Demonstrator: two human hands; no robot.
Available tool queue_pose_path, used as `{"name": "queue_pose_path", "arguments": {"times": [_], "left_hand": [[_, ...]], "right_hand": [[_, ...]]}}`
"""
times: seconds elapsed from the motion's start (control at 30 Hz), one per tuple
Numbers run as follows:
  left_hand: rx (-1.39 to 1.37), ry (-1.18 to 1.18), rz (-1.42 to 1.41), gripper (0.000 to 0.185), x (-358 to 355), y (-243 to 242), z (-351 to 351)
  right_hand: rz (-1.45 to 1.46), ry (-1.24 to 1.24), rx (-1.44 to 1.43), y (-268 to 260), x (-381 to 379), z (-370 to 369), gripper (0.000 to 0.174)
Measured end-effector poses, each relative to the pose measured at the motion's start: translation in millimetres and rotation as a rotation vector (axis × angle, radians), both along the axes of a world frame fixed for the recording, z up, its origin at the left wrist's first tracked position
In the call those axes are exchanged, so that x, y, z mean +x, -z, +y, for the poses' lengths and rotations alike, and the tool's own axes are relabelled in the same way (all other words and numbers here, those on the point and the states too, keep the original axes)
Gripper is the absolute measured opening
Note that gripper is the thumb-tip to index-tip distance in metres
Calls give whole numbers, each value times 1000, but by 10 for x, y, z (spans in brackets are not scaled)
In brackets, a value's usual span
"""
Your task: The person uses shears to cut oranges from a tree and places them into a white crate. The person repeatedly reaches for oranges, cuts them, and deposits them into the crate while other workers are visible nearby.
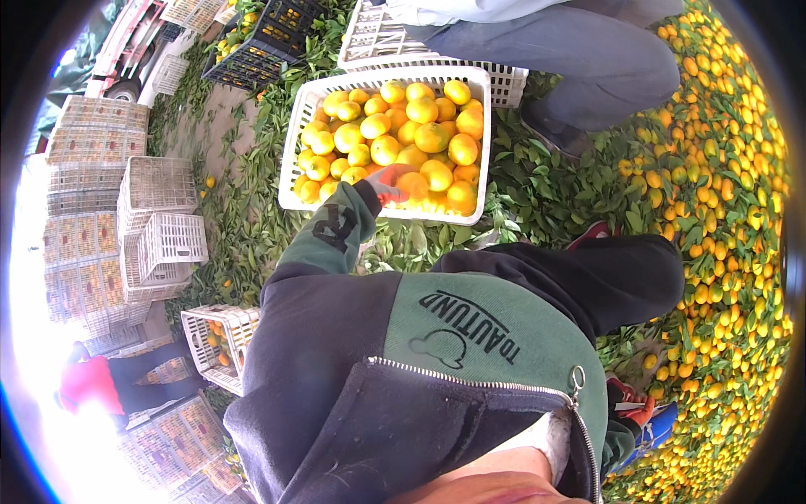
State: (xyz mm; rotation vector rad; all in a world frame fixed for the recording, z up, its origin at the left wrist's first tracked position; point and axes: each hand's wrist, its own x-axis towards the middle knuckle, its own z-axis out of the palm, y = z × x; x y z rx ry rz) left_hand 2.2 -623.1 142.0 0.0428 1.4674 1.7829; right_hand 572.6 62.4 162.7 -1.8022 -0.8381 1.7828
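My left hand (pixel 387 181) reaches over the near side of a white plastic crate (pixel 291 145). Its fingers are curled around an orange mandarin (pixel 414 186), which looks blurred and very bright. Many more mandarins (pixel 385 150) fill this crate. My right hand (pixel 641 412) is low at the right beside my body, partly hidden by my sweatshirt. A small whitish item (pixel 624 407) lies at its fingers, and I cannot tell whether it is held. Right beside that hand is a blue object (pixel 658 430) with pale cords.
A person's bent leg (pixel 567 63) is beside another white crate (pixel 513 85) ahead. A large mandarin pile (pixel 724 252) spreads along the right over leaves (pixel 535 176). Black crates (pixel 252 69), stacked white crates (pixel 160 201) and a person in red (pixel 94 384) are at the left.
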Motion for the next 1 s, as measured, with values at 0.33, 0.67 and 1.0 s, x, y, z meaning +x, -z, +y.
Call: {"name": "queue_pose_path", "arguments": {"times": [0.33, 0.67, 1.0], "left_hand": [[-834, 287, 291, 51, 46, -279, 81], [-1123, 267, 881, 67, -454, -666, 954], [-940, 115, 343, 51, -952, -436, 806]], "right_hand": [[58, 9, 30, 99, 76, 43, 58], [46, 19, 25, 11, 44, -66, 52], [13, 32, 14, 45, 141, -130, 44]]}}
